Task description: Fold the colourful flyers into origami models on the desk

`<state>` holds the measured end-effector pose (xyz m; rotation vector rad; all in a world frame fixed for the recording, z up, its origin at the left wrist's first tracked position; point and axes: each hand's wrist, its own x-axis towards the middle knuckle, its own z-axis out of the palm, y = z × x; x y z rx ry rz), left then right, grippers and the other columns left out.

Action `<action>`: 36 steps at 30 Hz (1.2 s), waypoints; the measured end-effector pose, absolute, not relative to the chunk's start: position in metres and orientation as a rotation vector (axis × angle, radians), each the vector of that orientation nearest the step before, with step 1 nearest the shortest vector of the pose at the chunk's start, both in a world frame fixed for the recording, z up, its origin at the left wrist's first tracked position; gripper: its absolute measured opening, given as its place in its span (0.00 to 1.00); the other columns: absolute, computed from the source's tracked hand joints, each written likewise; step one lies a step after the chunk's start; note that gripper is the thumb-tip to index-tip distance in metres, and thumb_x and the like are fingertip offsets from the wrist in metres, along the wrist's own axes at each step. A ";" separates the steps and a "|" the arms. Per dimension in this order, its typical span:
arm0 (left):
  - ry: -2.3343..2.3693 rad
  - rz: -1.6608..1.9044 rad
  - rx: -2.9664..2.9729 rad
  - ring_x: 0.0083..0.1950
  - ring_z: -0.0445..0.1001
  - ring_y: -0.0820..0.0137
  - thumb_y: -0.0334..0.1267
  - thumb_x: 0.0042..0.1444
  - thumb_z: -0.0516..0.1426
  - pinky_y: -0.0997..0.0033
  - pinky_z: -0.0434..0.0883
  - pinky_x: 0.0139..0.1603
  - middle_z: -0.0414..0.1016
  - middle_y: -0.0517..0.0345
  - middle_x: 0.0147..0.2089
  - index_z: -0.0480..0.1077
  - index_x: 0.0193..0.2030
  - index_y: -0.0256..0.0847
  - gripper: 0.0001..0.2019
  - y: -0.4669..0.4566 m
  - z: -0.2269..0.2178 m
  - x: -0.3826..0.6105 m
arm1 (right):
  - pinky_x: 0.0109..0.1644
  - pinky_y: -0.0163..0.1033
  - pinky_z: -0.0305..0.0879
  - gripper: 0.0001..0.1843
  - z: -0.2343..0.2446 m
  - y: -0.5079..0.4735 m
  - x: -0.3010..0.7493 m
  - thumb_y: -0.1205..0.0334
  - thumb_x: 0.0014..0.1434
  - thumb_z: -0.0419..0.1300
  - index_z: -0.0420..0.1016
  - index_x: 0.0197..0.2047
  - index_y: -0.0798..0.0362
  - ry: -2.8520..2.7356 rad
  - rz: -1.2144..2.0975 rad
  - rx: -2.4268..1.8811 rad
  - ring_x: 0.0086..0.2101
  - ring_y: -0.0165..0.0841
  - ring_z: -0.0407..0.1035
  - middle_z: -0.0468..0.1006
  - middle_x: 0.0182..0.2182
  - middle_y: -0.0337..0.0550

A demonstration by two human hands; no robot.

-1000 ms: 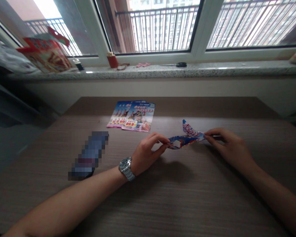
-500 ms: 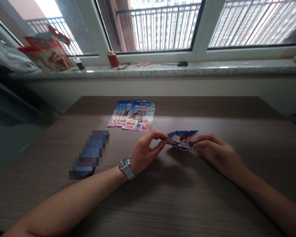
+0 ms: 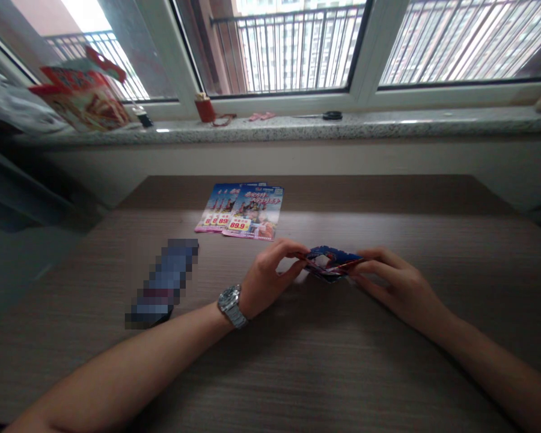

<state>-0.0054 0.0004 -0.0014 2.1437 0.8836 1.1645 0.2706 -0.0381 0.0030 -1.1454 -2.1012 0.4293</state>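
Between my two hands is a folded paper flyer (image 3: 331, 262), printed in blue, red and white, with a hollow opening in its middle. My left hand (image 3: 270, 273), with a metal watch (image 3: 232, 305) on the wrist, pinches its left end between thumb and fingers. At the right end, the thumb and fingers of my right hand (image 3: 399, 285) are closed on the paper. The flyer is held just above the wooden table (image 3: 324, 361). Some of its folds are hidden behind my fingertips.
Several overlapping flyers (image 3: 255, 210) lie farther back on the table. A pixelated dark phone-like object (image 3: 165, 282) is at the left. On the stone windowsill (image 3: 388, 125) rest scissors (image 3: 331, 115), a small red container (image 3: 204, 109) and a red food bag (image 3: 88, 99).
The folded flyer has changed shape: its raised right corner has come down, and it now looks like a flatter diamond. Both hands keep hold of its ends.
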 end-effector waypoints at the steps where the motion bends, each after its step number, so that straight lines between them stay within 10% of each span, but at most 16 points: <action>1: 0.882 1.160 2.149 0.46 0.76 0.71 0.31 0.63 0.59 0.68 0.76 0.50 0.75 0.55 0.45 0.71 0.49 0.40 0.08 0.000 -0.002 -0.005 | 0.48 0.47 0.75 0.05 0.003 -0.038 0.270 0.61 0.64 0.60 0.78 0.41 0.44 -2.095 0.424 -1.154 0.42 0.40 0.76 0.78 0.44 0.45; 15: 0.843 1.085 2.207 0.46 0.76 0.71 0.30 0.63 0.59 0.69 0.75 0.49 0.77 0.55 0.45 0.71 0.48 0.39 0.08 -0.001 -0.001 -0.005 | 0.46 0.47 0.75 0.06 -0.008 -0.038 0.274 0.62 0.62 0.62 0.67 0.39 0.46 -2.012 0.429 -1.172 0.43 0.41 0.76 0.77 0.43 0.45; 24: 0.843 1.063 2.237 0.46 0.76 0.71 0.28 0.62 0.59 0.70 0.74 0.49 0.77 0.56 0.45 0.71 0.48 0.39 0.09 0.000 -0.002 -0.006 | 0.46 0.45 0.77 0.26 -0.014 -0.038 0.275 0.63 0.61 0.65 0.62 0.59 0.45 -2.006 0.372 -1.097 0.40 0.38 0.77 0.73 0.49 0.47; 36: 0.827 0.994 2.117 0.46 0.79 0.72 0.29 0.62 0.60 0.74 0.80 0.47 0.76 0.54 0.49 0.70 0.53 0.39 0.13 -0.001 -0.004 -0.006 | 0.48 0.41 0.73 0.10 0.003 -0.040 0.270 0.67 0.67 0.57 0.73 0.50 0.48 -2.122 0.300 -1.129 0.45 0.36 0.76 0.79 0.46 0.46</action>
